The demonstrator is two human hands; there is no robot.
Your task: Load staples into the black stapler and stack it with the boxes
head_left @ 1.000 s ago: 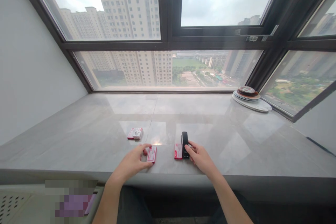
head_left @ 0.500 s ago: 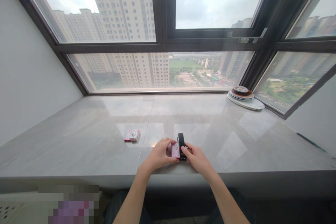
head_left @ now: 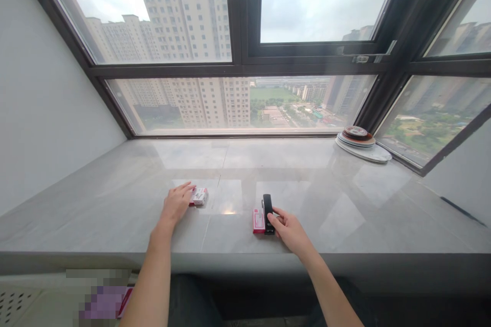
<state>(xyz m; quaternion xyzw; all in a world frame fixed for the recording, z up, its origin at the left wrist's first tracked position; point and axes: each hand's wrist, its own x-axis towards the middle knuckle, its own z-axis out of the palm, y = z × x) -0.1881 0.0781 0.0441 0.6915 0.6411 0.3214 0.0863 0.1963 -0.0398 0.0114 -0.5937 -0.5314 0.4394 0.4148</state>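
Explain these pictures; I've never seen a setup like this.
There is no machine here: someone works bare-handed, and every picture comes from one camera on their head, looking forward and down. On the glossy grey counter, the right hand holds a long black stapler beside one or more flat pink and white cardboard boxes. The left hand is at a small white printed box and a flat pink box it partly covers; its grip is unclear. At the far right lie stacked white and brown plates.

Overcast daylight through window (head_left: 241, 68); glare on glossy countertop (head_left: 307, 204); dim below; lower-left corner pixelated.
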